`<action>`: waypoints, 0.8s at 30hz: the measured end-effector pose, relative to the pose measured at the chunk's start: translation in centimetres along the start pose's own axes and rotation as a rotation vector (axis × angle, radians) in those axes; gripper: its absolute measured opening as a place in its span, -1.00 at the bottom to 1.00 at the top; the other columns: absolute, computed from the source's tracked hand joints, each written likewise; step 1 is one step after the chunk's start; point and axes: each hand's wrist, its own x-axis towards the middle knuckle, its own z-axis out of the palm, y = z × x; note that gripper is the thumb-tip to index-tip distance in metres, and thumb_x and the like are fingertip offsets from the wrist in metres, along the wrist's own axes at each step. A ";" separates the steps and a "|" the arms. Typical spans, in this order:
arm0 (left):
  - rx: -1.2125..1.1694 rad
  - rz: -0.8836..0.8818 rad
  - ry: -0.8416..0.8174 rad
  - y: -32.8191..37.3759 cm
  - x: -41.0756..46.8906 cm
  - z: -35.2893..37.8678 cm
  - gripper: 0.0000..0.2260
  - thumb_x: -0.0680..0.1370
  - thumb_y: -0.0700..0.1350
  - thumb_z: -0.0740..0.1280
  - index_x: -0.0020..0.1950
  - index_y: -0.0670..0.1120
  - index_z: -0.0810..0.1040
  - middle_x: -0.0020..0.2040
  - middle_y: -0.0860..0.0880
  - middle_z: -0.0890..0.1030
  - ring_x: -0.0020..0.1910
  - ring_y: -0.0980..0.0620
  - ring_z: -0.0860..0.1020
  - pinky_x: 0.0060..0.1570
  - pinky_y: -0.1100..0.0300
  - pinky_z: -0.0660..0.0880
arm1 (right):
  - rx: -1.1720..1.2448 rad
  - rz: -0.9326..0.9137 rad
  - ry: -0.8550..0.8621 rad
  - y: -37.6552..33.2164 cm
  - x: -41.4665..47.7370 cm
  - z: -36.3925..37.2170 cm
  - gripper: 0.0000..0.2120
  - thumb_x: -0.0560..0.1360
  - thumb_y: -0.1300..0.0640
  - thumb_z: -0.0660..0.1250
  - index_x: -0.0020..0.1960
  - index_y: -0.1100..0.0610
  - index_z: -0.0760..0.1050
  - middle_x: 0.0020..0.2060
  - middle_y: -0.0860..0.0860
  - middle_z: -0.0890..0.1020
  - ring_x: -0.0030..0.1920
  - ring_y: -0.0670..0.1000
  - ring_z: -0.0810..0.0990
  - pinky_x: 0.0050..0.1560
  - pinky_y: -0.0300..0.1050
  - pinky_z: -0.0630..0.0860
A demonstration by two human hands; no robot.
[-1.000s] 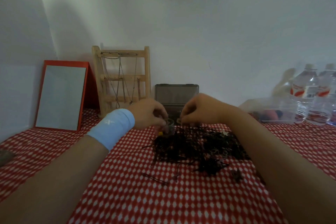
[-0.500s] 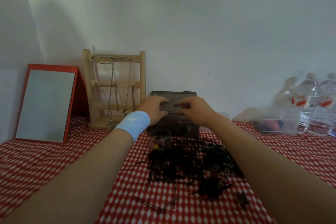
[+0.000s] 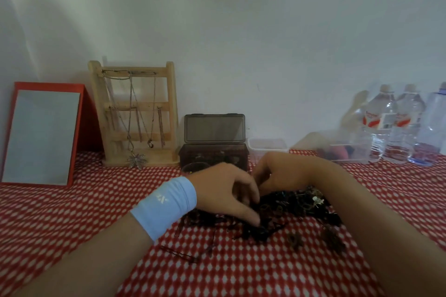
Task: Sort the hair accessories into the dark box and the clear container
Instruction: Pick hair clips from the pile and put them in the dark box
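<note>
Across the red-and-white checked tablecloth (image 3: pixel 72 219), which runs back to the white wall (image 3: pixel 241 31) and off the frame on both sides, our two forearms reach in from the near corners. A wide stretch of cloth shows between our left forearm and the red-framed mirror (image 3: pixel 41 136) leaning at the far left. A narrower wedge shows between the forearms.

Along the wall stand a wooden jewellery stand (image 3: pixel 171 108) hung with chains, just right of the mirror, and water bottles (image 3: pixel 383 128) at the far right, the last one cut off by the frame edge. A clear bin (image 3: pixel 362 152) beside the bottles holds red and dark shapes too blurred to name.

At the back centre the dark box (image 3: pixel 212 155) stands with its lid upright, and dark pieces show dimly through its wall. A clear tub (image 3: pixel 268 140) sits just right of it, and we cannot make out its contents.

In front of the box lies the pile of hair accessories (image 3: pixel 296 207), its right edge hidden by our right forearm. Our left hand (image 3: pixel 224 190), above a pale blue wristband (image 3: pixel 166 205), claws down onto the pile with fingers and thumb bent. Our right hand (image 3: pixel 277 173) curls beside it, its fingertips hidden. We cannot tell whether either hand grasps a piece.

A round clear cup (image 3: pixel 193 166) peeks out behind the left hand. One hairpin (image 3: pixel 178 254) lies apart from the pile, near our left forearm.
</note>
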 end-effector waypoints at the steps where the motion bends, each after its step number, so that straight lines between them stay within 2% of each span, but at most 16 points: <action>1: 0.011 0.005 -0.053 0.1 -0.1 0.6 -0.63 0.31 0.25 0.52 0.05 0.18 0.63 -0.09 0.25 0.62 -0.16 0.29 0.56 -0.21 0.44 0.46 | 0.006 0.007 -0.034 0.1 -0.2 0.3 -0.84 0.47 0.07 0.48 -0.01 -0.18 0.69 -0.12 -0.31 0.69 -0.08 -0.25 0.65 0.07 -0.25 0.53; 4: 0.062 0.014 -0.114 0.0 -0.3 1.8 -0.62 0.36 0.20 0.51 0.14 0.16 0.64 0.01 0.29 0.57 -0.02 0.26 0.55 -0.01 0.33 0.52 | -0.002 0.039 -0.082 0.7 -0.7 0.9 -0.79 0.44 0.03 0.51 0.04 -0.22 0.68 -0.14 -0.43 0.64 -0.11 -0.38 0.59 -0.04 -0.40 0.40; 6: 0.072 -0.005 -0.097 -0.2 -0.5 1.8 -0.64 0.39 0.17 0.50 0.16 0.16 0.63 0.01 0.33 0.54 0.02 0.24 0.53 0.06 0.28 0.52 | -0.012 0.038 -0.058 1.2 -0.9 1.2 -0.79 0.42 0.01 0.54 0.01 -0.23 0.68 -0.15 -0.42 0.63 -0.12 -0.38 0.58 -0.08 -0.41 0.37; 8: 0.071 -0.017 -0.077 -0.5 -0.7 1.5 -0.65 0.42 0.17 0.48 0.18 0.16 0.62 0.03 0.33 0.54 0.04 0.28 0.53 0.08 0.34 0.49 | -0.014 0.024 -0.014 1.5 -1.1 1.4 -0.84 0.42 -0.03 0.53 -0.09 -0.29 0.66 -0.14 -0.39 0.63 -0.12 -0.35 0.58 -0.07 -0.38 0.38; 11: 0.039 -0.024 -0.017 -0.7 -0.7 1.1 -0.68 0.45 0.16 0.45 0.18 0.16 0.61 0.09 0.28 0.59 0.06 0.35 0.51 -0.03 0.51 0.41 | 0.036 -0.001 0.038 1.7 -1.4 1.3 -0.85 0.47 -0.05 0.49 -0.16 -0.33 0.62 -0.12 -0.34 0.65 -0.09 -0.32 0.59 0.00 -0.31 0.41; 14: -0.031 -0.052 0.040 -1.0 -0.6 0.6 -0.74 0.50 0.07 0.43 0.18 0.13 0.60 0.05 0.25 0.61 0.00 0.35 0.55 -0.05 0.52 0.41 | 0.042 -0.010 0.046 1.9 -1.5 1.3 -0.83 0.48 -0.05 0.47 -0.19 -0.34 0.61 -0.12 -0.35 0.65 -0.08 -0.32 0.60 0.01 -0.28 0.42; 16: -0.172 -0.093 0.056 -1.1 -0.7 0.4 -0.79 0.54 0.00 0.39 0.17 0.08 0.58 -0.01 0.17 0.65 -0.08 0.19 0.64 0.00 0.41 0.48 | 0.035 0.001 0.067 1.9 -1.3 1.5 -0.83 0.49 -0.05 0.46 -0.19 -0.34 0.59 -0.15 -0.38 0.65 -0.09 -0.34 0.59 0.00 -0.29 0.41; 18: -0.289 -0.114 0.080 -1.1 -0.9 0.2 -0.86 0.61 -0.04 0.30 0.13 -0.01 0.57 -0.05 0.01 0.68 -0.17 -0.01 0.66 -0.14 0.37 0.51 | 0.047 0.015 0.073 1.9 -1.2 1.5 -0.87 0.49 -0.06 0.46 -0.14 -0.31 0.61 -0.14 -0.40 0.64 -0.10 -0.36 0.58 0.00 -0.28 0.42; 20: -0.282 -0.124 0.117 -1.1 -0.9 0.2 -0.82 0.65 -0.01 0.21 0.04 -0.01 0.59 -0.09 -0.15 0.67 -0.19 -0.10 0.64 -0.29 0.42 0.43 | 0.048 0.027 0.019 1.8 -1.2 1.5 -0.90 0.45 -0.10 0.49 -0.07 -0.30 0.64 -0.09 -0.42 0.63 -0.07 -0.40 0.56 -0.01 -0.31 0.40; 22: -0.257 -0.148 0.138 -1.2 -0.8 0.3 -0.79 0.66 0.04 0.16 -0.02 0.10 0.58 -0.16 -0.19 0.65 -0.22 -0.06 0.61 -0.33 0.42 0.40 | 0.015 0.037 -0.036 1.8 -1.1 1.7 -0.84 0.41 -0.11 0.52 -0.04 -0.33 0.63 -0.08 -0.46 0.61 -0.07 -0.44 0.54 -0.04 -0.35 0.36; 24: -0.284 -0.180 0.148 -1.4 -0.6 0.4 -0.80 0.65 0.08 0.15 0.01 0.14 0.56 -0.20 -0.14 0.64 -0.29 0.07 0.56 -0.35 0.37 0.41 | 0.004 0.028 -0.018 1.9 -1.0 1.8 -0.84 0.42 -0.05 0.53 -0.09 -0.31 0.65 -0.09 -0.42 0.63 -0.08 -0.40 0.56 -0.04 -0.37 0.38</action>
